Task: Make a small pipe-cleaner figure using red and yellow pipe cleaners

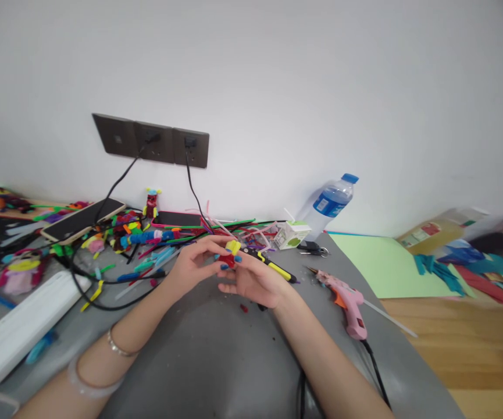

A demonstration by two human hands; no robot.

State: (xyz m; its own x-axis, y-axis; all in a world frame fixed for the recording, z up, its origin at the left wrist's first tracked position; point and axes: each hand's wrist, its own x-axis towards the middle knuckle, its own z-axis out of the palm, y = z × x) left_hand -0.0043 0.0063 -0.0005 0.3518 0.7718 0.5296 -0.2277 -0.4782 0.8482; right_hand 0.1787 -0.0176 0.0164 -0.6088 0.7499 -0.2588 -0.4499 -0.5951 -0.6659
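Note:
Between my two hands, above the grey table (207, 361), is a small red and yellow pipe-cleaner figure (232, 249). The fingertips of my left hand (196, 265) pinch it from the left. From the right, the thumb and fingers of my right hand (257, 278) close on it, with the lower fingers curled loosely below. The fingers cover part of the figure, so its full shape is hidden. Just behind my right hand lies a yellow and black tool (282, 271), partly covered. A red scrap (243, 308) rests on the table below the hands.
A pink glue gun (348, 299) with a cord lies right. Behind are a drink carton (292, 234), keys (314, 249) and a tilted water bottle (332, 203). Leftward are pipe cleaners, small figures (151, 203), a phone (83, 220), black cables (114, 305) and a white power strip (28, 329).

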